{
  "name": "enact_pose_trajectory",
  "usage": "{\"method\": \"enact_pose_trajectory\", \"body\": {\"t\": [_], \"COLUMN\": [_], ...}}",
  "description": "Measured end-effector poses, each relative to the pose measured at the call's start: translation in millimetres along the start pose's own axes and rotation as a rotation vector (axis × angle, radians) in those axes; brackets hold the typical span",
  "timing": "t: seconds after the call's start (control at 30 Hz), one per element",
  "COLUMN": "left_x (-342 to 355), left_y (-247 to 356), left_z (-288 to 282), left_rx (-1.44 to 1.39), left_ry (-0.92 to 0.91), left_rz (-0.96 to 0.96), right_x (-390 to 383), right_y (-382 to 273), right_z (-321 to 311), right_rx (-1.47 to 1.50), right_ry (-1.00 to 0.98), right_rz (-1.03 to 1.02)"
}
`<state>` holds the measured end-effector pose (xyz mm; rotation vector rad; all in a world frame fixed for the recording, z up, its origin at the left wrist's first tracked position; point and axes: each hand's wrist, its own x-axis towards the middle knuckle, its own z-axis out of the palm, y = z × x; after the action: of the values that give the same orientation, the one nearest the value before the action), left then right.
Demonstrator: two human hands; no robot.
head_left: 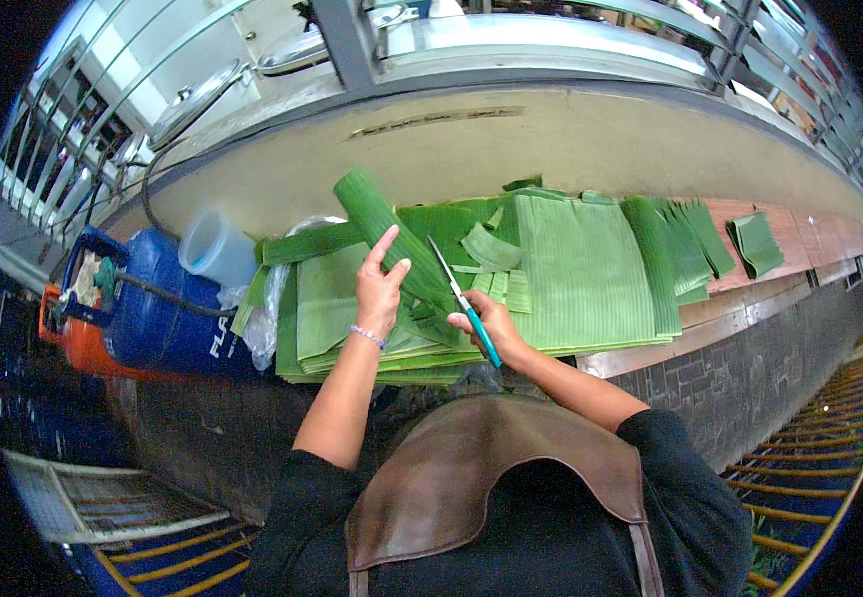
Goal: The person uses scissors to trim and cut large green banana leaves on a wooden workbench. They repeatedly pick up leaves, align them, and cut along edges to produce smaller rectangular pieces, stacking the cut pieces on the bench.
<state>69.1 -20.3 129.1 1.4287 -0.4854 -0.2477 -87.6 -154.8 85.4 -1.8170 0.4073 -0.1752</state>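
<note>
Gripping teal-handled scissors (pixel 472 318): right fingers (pixel 479 300); left fingers (pixel 385 242) spread at ribbed, rolled leaf (pixel 402 237).

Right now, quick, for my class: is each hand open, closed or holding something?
Left hand: open, thumb and index finger spread, at the green leaf; contact unclear.
Right hand: closed, holding the teal-handled blade.

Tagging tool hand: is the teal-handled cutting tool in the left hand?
No, the right hand holds the cutting tool, while the left hand is at a green leaf.
</note>
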Motion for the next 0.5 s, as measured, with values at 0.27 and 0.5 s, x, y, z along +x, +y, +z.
{"method": "enact_pose_trajectory", "body": {"t": [0.27, 0.5], "left_x": [-29.1, -56.0], "left_y": [10.6, 8.8], "left_z": [21.2, 65.5], "left_rx": [0.534, 0.672], "left_ry": [-0.296, -0.547], "left_rz": [0.182, 0.242], "right_x": [56.6, 66.6], "right_y": [82.1, 71.0], "right_z": [-43.2, -97.7], "right_rx": [-0.855, -0.821], "right_ry": [0.239, -0.113], "right_rz": [0.181, 0.184]}}
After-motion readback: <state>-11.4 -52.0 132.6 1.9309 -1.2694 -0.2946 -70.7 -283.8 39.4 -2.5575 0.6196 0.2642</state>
